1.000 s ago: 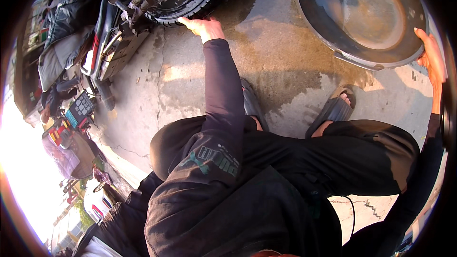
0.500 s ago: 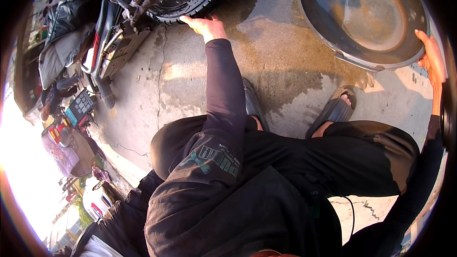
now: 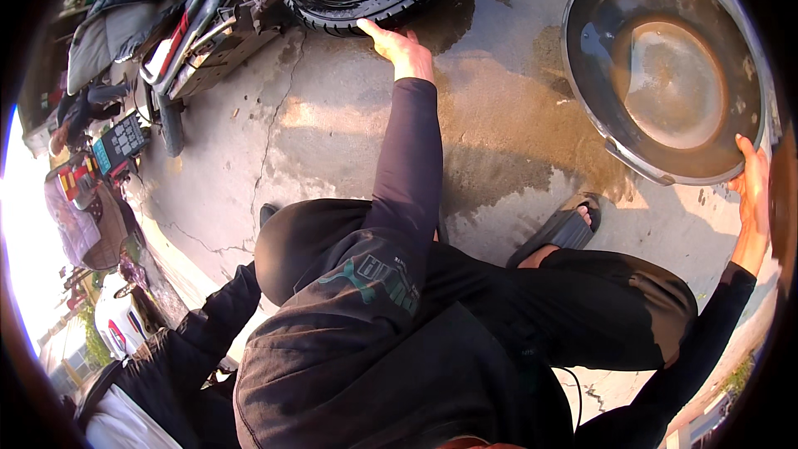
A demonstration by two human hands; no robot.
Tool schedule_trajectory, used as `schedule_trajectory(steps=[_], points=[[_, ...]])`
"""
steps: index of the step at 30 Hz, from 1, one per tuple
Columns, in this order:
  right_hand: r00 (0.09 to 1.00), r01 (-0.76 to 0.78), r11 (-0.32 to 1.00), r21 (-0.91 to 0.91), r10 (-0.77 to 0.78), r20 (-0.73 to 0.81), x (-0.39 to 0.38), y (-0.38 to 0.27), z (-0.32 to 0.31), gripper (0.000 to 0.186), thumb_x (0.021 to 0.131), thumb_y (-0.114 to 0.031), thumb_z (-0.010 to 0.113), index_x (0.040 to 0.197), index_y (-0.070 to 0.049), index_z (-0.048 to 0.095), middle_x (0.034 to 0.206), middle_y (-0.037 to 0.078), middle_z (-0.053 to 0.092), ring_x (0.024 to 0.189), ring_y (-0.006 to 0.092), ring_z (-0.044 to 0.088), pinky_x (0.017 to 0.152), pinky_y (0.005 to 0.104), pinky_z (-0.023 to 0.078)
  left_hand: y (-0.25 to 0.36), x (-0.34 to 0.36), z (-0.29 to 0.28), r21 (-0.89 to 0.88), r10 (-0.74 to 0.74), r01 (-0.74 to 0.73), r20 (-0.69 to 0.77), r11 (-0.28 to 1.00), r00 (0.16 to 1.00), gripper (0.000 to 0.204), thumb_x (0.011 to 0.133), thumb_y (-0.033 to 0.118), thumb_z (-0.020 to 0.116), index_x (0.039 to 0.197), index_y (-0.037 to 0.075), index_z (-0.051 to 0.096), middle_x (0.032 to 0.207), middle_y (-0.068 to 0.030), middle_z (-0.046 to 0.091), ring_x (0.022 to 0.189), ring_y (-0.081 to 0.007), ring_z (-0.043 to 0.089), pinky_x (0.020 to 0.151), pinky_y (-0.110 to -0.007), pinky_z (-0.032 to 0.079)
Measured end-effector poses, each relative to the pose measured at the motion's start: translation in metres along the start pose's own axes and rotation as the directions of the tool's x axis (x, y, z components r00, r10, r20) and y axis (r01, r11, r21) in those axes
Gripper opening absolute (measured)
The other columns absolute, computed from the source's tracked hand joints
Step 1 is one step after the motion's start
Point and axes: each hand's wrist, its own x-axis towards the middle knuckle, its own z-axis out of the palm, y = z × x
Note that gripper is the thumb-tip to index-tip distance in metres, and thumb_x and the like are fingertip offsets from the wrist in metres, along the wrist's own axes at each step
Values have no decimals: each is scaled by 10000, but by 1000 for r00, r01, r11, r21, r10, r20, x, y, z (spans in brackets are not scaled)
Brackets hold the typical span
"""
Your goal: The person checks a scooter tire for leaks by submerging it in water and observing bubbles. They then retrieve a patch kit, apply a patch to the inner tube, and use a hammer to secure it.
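My left hand grips the lower edge of a black treaded tyre at the top of the view, thumb against the rubber and fingers curled, partly hidden. The tyre is on a wheel with mechanical parts, part of a two-wheeled vehicle. At the right my right hand holds the rim of a wide, dark, round basin with shallow murky water in its bottom.
The concrete ground is cracked and wet in patches below the tyre and basin. My sandalled foot is below the basin. More parked vehicles line the left. Another person's dark sleeve shows at lower left, close beside me.
The view has shifted: tyre and left hand now sit farther right, the basin and right hand lower. Both hands keep their holds.
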Motion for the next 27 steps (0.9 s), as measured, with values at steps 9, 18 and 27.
schedule_trajectory(steps=[9,18,27], points=[[974,166,986,-9,-165,-157,-53,-79,-1,341,864,-222,575,1095,29,559,796,67,620,448,106,512,331,197,376,-30,-25,12,-10,-143,144,51,990,988,875,803,667,612,1382,53,380,1348,-97,442,1237,-275,443,1102,-518,226],[843,419,818,-395,-511,-165,-103,-257,62,295,848,-260,557,940,20,585,705,72,593,422,118,486,362,231,371,-5,-19,18,-232,-186,180,-4,956,983,861,751,750,591,1343,142,444,1300,-24,463,1167,-201,413,1054,-466,245],[641,571,551,-609,-762,-89,-140,-333,183,432,820,-284,519,954,120,592,814,236,656,582,262,661,577,350,530,49,61,-12,-406,-18,8,-20,914,1000,785,869,582,585,1312,-54,461,1337,-127,513,1160,-264,518,999,-420,410]])
